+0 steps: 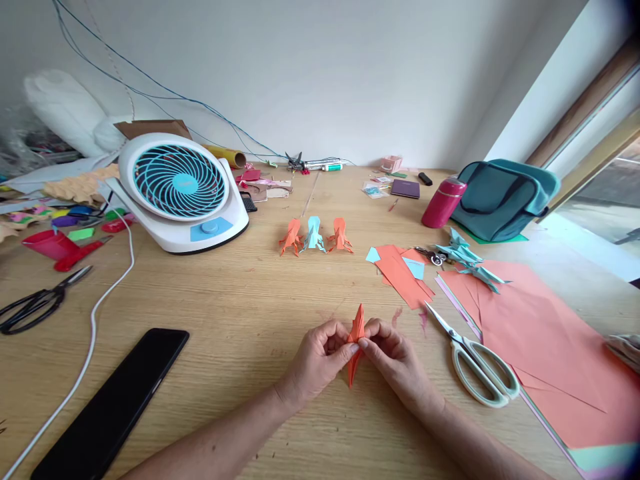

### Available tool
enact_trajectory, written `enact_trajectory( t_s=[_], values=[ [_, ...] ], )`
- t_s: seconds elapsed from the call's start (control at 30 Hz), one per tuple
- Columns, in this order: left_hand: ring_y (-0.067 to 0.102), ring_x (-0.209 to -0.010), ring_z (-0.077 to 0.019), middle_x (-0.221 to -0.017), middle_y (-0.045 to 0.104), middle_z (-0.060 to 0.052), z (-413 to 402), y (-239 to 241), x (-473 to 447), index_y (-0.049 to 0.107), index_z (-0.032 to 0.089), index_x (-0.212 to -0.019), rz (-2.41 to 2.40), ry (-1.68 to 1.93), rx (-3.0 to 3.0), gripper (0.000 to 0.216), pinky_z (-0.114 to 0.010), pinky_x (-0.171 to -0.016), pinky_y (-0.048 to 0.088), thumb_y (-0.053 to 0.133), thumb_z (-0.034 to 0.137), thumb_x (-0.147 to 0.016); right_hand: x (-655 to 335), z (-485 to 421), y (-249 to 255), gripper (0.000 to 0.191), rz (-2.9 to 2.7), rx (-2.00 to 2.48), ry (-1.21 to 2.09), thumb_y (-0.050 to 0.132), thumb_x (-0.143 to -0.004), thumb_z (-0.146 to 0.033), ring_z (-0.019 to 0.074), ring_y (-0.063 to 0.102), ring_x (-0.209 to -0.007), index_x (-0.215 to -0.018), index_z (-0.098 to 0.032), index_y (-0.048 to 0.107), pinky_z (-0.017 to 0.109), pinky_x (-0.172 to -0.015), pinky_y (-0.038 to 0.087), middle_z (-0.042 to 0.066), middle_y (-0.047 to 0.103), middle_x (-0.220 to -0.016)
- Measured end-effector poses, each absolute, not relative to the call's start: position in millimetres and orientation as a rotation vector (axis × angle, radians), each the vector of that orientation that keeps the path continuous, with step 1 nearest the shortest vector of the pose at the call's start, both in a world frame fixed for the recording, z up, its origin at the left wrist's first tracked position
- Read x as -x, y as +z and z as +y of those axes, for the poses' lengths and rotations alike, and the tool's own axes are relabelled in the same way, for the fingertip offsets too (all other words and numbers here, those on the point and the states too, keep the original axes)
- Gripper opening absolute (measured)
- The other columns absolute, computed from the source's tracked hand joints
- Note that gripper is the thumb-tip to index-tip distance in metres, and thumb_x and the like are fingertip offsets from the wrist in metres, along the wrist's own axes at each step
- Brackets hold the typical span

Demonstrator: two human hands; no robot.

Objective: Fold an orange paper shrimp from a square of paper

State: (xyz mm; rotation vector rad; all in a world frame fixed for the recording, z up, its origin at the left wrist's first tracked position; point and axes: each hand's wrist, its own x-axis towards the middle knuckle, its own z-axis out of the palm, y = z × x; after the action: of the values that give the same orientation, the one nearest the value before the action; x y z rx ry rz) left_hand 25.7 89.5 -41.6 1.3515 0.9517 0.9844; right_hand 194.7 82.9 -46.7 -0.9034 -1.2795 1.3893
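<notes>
Both my hands pinch a small folded orange paper piece (356, 333) just above the wooden table (240, 300), near its front edge. My left hand (320, 357) holds its left side with thumb and fingers pressed together. My right hand (393, 353) grips its right side the same way. The piece is narrow, with one point up and one point down. Farther back on the table stand three finished paper figures: an orange one (291, 237), a light blue one (314, 234) and another orange one (340, 235).
White-handled scissors (477, 360) lie right of my hands on orange paper sheets (540, 333). Black phone (117, 400) and white cable (93, 320) at left, black scissors (37, 303) beyond. A white-blue fan (180, 190), a pink bottle (443, 202) and a teal bag (505, 197) stand behind.
</notes>
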Motion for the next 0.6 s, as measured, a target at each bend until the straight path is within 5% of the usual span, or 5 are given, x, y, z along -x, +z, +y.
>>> enact_trajectory(
  t_s=[0.2, 0.4, 0.6],
  values=[
    [0.039, -0.056, -0.0073, -0.062, 0.046, 0.006, 87, -36, -28, 0.048, 0.017, -0.066, 1.020, 1.015, -1.406, 0.031, -0.019, -0.053, 0.033, 0.070, 0.034, -0.082, -194, 82, -43, 0.031, -1.316, 0.913, 1.361, 0.079, -0.083, -0.044, 0.0110, 0.050, -0.064, -0.075, -0.018, 0.063, 0.024, -0.062, 0.044, -0.002, 0.058, -0.070],
    [0.046, -0.059, -0.0096, -0.066, 0.055, 0.002, 88, -37, -27, 0.063, 0.015, -0.077, 1.034, 0.994, -1.437, 0.026, -0.020, -0.056, 0.038, 0.069, 0.039, -0.084, -194, 80, -48, 0.032, -1.313, 0.933, 1.297, 0.073, -0.088, -0.045, 0.0105, 0.049, -0.060, -0.075, -0.019, 0.061, 0.023, -0.059, 0.043, -0.002, 0.056, -0.066],
    [0.041, -0.057, -0.0089, -0.061, 0.050, 0.003, 83, -29, -26, 0.054, 0.016, -0.065, 1.104, 1.045, -1.534, 0.032, -0.020, -0.054, 0.033, 0.069, 0.036, -0.085, -192, 77, -50, 0.027, -1.318, 0.941, 1.250, 0.073, -0.088, -0.042, 0.0123, 0.051, -0.065, -0.076, -0.020, 0.064, 0.025, -0.062, 0.043, -0.001, 0.058, -0.070]
  ],
)
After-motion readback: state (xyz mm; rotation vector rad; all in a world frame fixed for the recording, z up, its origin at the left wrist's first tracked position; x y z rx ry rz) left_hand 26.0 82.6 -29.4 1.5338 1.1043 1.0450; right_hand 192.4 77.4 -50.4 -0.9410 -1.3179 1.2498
